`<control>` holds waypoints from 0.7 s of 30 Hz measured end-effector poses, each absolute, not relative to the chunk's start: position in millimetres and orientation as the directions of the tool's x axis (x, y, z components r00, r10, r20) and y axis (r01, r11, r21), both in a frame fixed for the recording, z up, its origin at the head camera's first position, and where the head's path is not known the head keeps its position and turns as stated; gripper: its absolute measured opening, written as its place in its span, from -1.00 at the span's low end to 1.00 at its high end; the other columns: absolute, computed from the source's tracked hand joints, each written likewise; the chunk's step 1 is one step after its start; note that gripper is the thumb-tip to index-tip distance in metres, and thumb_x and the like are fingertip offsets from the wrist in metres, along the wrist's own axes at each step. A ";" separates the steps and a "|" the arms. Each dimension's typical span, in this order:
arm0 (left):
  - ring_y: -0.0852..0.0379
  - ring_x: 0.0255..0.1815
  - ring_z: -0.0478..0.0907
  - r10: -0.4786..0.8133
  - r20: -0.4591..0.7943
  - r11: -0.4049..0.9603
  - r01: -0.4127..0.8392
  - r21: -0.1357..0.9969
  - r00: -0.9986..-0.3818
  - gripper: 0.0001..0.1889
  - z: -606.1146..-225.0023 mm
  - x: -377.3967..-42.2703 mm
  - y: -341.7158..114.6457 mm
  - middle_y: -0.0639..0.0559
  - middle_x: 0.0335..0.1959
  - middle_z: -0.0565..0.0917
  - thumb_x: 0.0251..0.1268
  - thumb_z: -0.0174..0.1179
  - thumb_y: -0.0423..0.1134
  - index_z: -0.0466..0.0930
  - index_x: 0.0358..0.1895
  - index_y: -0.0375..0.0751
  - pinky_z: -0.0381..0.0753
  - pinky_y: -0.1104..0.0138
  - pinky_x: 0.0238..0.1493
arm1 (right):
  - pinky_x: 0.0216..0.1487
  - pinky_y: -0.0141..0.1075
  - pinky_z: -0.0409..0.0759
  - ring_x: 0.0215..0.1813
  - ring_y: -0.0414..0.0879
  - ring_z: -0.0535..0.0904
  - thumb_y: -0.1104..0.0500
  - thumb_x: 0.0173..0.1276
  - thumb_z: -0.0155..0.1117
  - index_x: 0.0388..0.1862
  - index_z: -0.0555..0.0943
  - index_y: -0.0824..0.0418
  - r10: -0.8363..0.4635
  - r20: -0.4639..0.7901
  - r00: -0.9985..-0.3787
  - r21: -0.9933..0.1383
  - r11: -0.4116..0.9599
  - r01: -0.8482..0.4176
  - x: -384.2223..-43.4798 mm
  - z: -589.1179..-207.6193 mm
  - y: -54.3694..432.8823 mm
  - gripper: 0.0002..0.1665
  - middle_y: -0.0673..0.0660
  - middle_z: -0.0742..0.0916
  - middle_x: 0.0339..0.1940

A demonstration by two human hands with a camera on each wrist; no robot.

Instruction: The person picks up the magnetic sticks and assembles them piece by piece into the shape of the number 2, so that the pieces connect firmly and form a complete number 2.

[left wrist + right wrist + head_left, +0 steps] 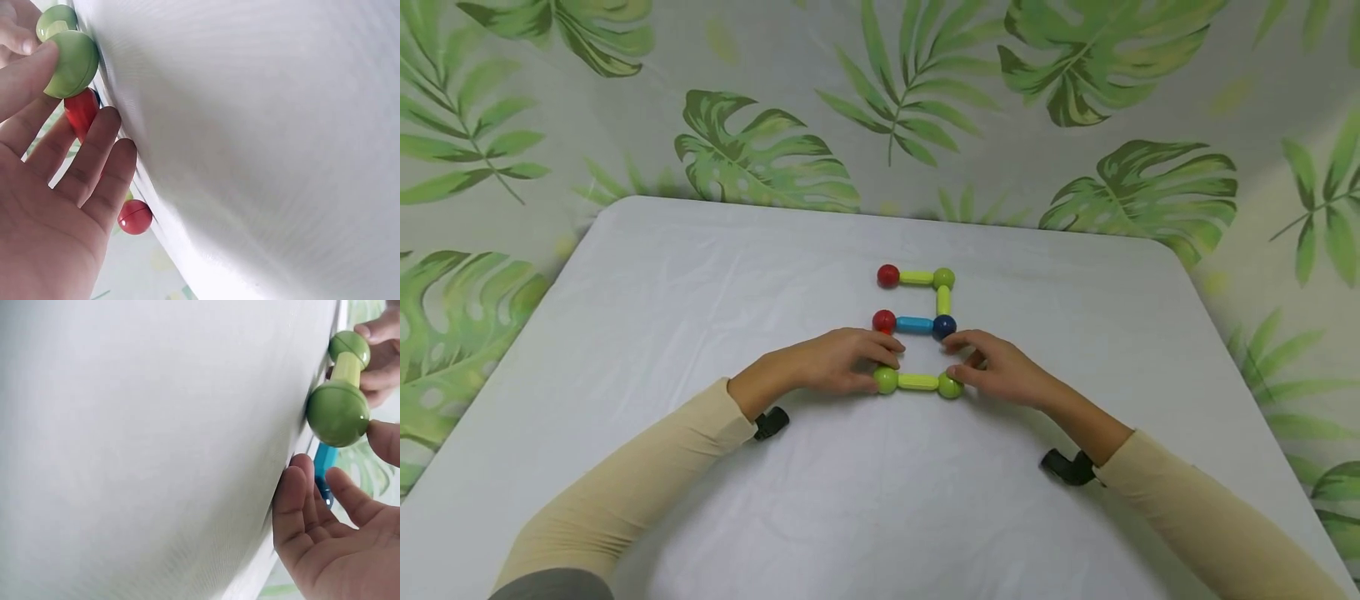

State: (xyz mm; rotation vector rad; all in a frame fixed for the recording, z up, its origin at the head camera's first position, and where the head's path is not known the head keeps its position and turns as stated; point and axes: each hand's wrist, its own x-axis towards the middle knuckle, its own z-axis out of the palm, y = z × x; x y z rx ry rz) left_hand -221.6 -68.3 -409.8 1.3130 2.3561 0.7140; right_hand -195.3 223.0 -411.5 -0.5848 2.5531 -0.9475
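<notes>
In the head view, balls and short rods form a zigzag figure on the table. My left hand (846, 360) is at its lower left, the thumb against a green ball (886, 380) and fingers over the red rod (82, 112), which leads up to a red ball (884, 321). My right hand (1003, 367) lies opposite, its thumb touching another green ball (951, 385) and its index finger beside the dark blue ball (944, 326). A yellow-green rod (917, 382) joins the two green balls. In both wrist views the fingers are loosely extended.
A light blue rod (914, 325) links the middle balls. Above are a yellow-green upright rod (943, 301), a green ball (943, 278), a yellow-green top rod (916, 277) and a red ball (888, 276). Leaf-patterned cloth (767, 158) hangs behind the white-covered table (715, 275).
</notes>
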 end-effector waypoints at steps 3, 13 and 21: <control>-0.06 0.45 0.38 0.856 -0.061 0.450 0.683 0.576 -0.513 -0.64 -409.2 -223.2 -70.1 -0.09 0.38 0.49 0.28 0.27 -0.33 0.64 0.15 -0.20 0.35 0.06 0.48 | -0.11 -0.30 0.62 0.02 0.03 0.65 0.12 0.45 0.21 0.32 0.44 0.26 -0.522 -0.157 -0.838 -0.689 0.666 -0.285 -194.0 -412.3 223.6 -0.48 0.26 0.60 0.28; -0.08 0.46 0.37 0.851 -0.068 0.458 0.671 0.584 -0.521 -0.64 -410.8 -227.3 -75.4 -0.11 0.40 0.47 0.27 0.26 -0.35 0.63 0.14 -0.22 0.32 0.04 0.50 | -0.01 -0.23 0.61 0.04 0.02 0.64 0.12 0.46 0.19 0.33 0.44 0.22 -0.542 -0.171 -0.823 -0.683 0.667 -0.297 -192.8 -414.0 223.1 -0.49 0.21 0.60 0.29; -0.10 0.49 0.34 0.828 -0.075 0.484 0.642 0.594 -0.555 -0.53 -411.4 -224.4 -79.0 -0.12 0.45 0.42 0.29 0.25 -0.31 0.54 0.28 -0.23 0.32 0.02 0.50 | 0.00 -0.17 0.64 0.04 0.01 0.66 0.12 0.46 0.19 0.31 0.46 0.22 -0.541 -0.140 -0.829 -0.618 0.702 -0.353 -187.5 -405.7 236.3 -0.52 0.21 0.60 0.27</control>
